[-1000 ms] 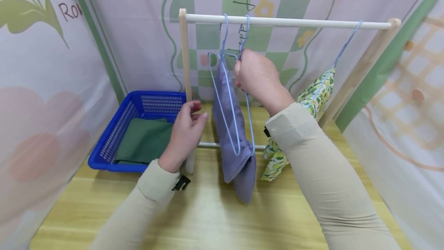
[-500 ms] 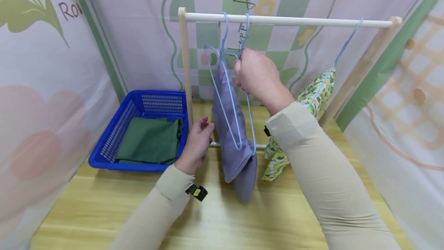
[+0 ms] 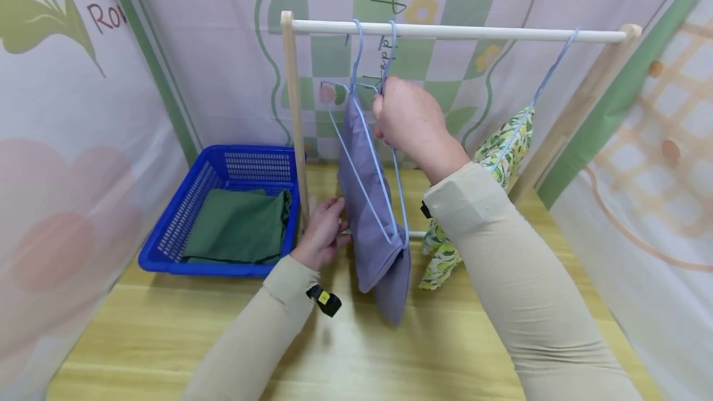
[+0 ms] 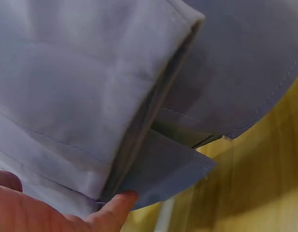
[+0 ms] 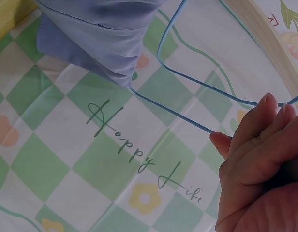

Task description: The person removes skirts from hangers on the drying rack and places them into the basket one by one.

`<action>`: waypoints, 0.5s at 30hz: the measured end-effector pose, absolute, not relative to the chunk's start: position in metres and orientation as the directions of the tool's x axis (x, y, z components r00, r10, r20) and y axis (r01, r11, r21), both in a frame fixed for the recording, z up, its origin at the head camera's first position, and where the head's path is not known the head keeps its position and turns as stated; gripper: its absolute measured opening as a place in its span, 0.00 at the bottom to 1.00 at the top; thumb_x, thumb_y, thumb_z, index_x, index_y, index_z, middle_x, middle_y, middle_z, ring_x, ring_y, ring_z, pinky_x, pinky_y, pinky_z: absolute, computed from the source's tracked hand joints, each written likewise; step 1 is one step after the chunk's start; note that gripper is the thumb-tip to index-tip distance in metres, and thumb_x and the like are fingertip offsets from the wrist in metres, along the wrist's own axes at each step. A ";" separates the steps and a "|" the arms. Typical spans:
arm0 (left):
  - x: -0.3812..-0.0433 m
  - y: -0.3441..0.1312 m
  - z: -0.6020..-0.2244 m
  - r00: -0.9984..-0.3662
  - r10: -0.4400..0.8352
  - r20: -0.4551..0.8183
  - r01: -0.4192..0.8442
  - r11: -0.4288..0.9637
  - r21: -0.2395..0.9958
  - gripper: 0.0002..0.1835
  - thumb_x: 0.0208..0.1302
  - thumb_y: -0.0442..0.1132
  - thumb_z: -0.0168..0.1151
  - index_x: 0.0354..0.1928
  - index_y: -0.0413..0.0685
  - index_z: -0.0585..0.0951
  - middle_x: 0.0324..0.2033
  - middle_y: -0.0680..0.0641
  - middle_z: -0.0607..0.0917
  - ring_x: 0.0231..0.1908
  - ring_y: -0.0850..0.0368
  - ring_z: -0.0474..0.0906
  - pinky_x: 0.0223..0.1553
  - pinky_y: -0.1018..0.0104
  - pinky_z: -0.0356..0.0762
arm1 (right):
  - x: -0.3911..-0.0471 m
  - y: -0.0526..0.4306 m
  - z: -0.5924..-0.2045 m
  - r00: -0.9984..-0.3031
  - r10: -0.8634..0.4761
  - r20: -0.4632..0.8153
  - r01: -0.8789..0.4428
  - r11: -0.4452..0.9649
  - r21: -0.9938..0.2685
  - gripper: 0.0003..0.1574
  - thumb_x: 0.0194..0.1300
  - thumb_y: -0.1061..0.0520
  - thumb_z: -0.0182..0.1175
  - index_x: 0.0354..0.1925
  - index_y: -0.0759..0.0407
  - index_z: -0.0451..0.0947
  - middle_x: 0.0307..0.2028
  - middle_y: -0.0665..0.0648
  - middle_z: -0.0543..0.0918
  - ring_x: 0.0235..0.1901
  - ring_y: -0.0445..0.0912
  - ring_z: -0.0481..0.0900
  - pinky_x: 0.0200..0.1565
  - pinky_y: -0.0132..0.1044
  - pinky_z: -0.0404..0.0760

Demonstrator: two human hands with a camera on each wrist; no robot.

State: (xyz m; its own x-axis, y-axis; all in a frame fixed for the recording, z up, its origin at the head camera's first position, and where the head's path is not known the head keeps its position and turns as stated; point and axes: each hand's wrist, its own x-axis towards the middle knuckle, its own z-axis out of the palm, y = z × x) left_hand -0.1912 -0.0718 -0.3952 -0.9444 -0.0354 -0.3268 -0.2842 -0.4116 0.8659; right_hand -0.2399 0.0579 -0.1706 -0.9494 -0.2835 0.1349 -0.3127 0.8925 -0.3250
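Observation:
Two blue wire hangers, a left hanger (image 3: 364, 122) and a right hanger (image 3: 398, 169), hang near the rail's left end. A purple-grey garment (image 3: 364, 203) with stitched hems hangs at them, lower corners drooping over the table. My right hand (image 3: 414, 119) grips the right hanger just below its hook; in the right wrist view its wire (image 5: 173, 112) runs from my thumb to the garment. My left hand (image 3: 323, 231) is low at the garment's left side, fingers extended. In the left wrist view, a fingertip (image 4: 121, 199) is right at the garment's lower edge (image 4: 86, 159).
A wooden rack with a white rail (image 3: 473, 32) stands on the wooden table (image 3: 356, 357). Left of it, a blue plastic basket (image 3: 153, 255) contains folded green cloth (image 3: 236, 224). A lemon-patterned garment (image 3: 509, 141) hangs from another hanger (image 3: 548, 76) at right. Printed curtains surround the table.
My left hand has moved from beside the basket, rightward and down, to the purple-grey garment. The left hanger's lower end has swung slightly right. My right hand keeps its grip.

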 end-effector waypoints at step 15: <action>-0.199 -0.069 -0.413 -0.912 0.026 -0.410 -0.359 -0.533 0.766 0.12 0.83 0.49 0.48 0.40 0.51 0.67 0.26 0.54 0.66 0.32 0.59 0.70 0.34 0.65 0.65 | -0.238 0.060 -0.169 -0.947 -0.286 0.147 -0.320 0.890 -0.327 0.17 0.81 0.53 0.38 0.48 0.58 0.73 0.29 0.53 0.88 0.29 0.48 0.85 0.43 0.45 0.79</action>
State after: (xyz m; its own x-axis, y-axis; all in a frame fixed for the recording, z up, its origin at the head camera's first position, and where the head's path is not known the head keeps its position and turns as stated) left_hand -0.1986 -0.0686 -0.4133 -0.9118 0.0260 -0.4098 -0.3595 -0.5329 0.7660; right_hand -0.2384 0.0596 -0.1692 -0.9468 -0.2862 0.1468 -0.3195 0.8895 -0.3265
